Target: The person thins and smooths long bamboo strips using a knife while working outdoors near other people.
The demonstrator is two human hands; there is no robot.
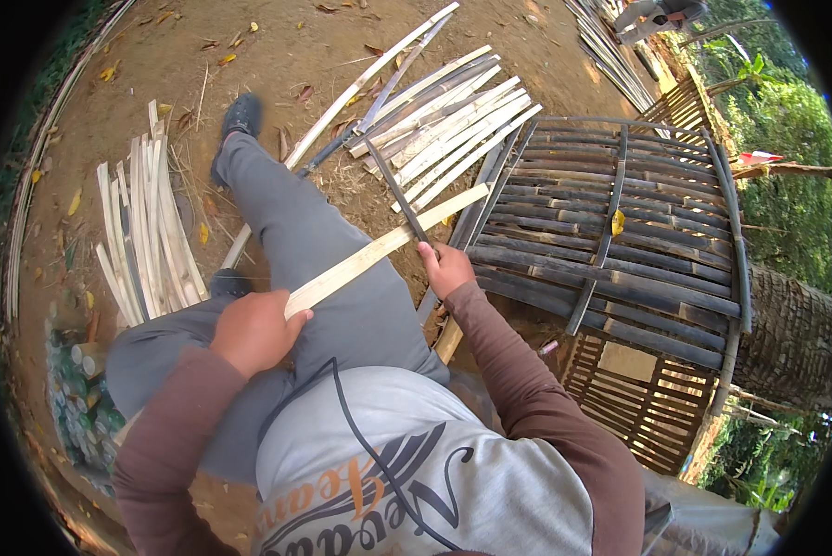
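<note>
My left hand is closed around the near end of a pale, flat bamboo strip. The strip slants up to the right across my grey-trousered thigh. My right hand grips the handle of a long, dark-bladed knife. Its blade points away and to the left, crossing the strip near its far end; whether the edge bites into the strip, I cannot tell. Just beyond the blade lies a fanned pile of split bamboo strips. Another bundle of strips rests on the ground to the left of my legs.
A slatted bamboo bench stands close on my right, near a thick tree trunk. Cut bamboo poles lie at the lower left. Dry leaves dot the bare earth. A person is partly visible at the far right.
</note>
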